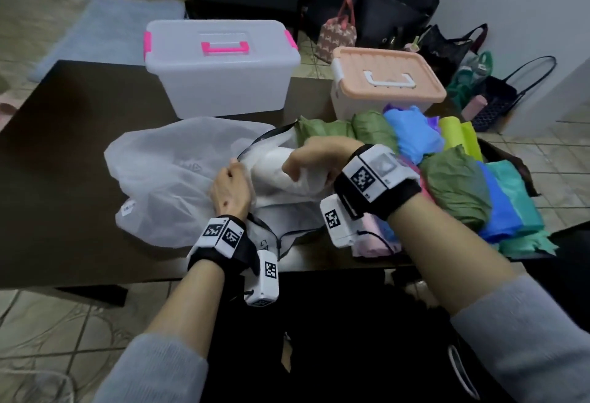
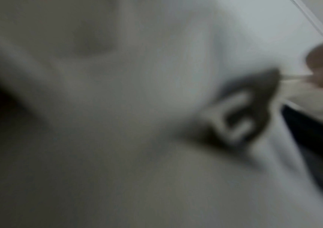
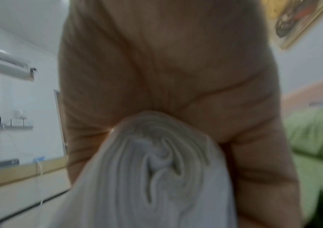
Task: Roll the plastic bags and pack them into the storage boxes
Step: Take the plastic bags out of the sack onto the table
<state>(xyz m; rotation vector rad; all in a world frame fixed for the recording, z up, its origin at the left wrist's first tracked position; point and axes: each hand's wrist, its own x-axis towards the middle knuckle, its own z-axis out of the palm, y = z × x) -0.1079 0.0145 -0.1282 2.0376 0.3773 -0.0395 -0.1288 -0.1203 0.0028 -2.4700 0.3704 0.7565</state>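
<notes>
White rolled plastic bag (image 1: 289, 172): tight roll, lying roughly level over the dark counter (image 1: 79, 134), one end showing spiral layers (image 3: 156, 162), gripped by right hand (image 1: 314, 155). Large translucent white plastic bag with black drawstring trim (image 1: 166, 176): loose, crumpled, spread on the counter, its edge pinched by left hand (image 1: 230, 190). Rolled plastic bags in green, blue, yellow-green and teal (image 1: 453, 176): stacked in a pile at the counter's right side. Clear plastic storage box with pink handle and latches (image 1: 220, 67): lid closed, at the counter's far edge. White storage box with peach lid and white handle (image 1: 386, 83): closed, just right of it.
</notes>
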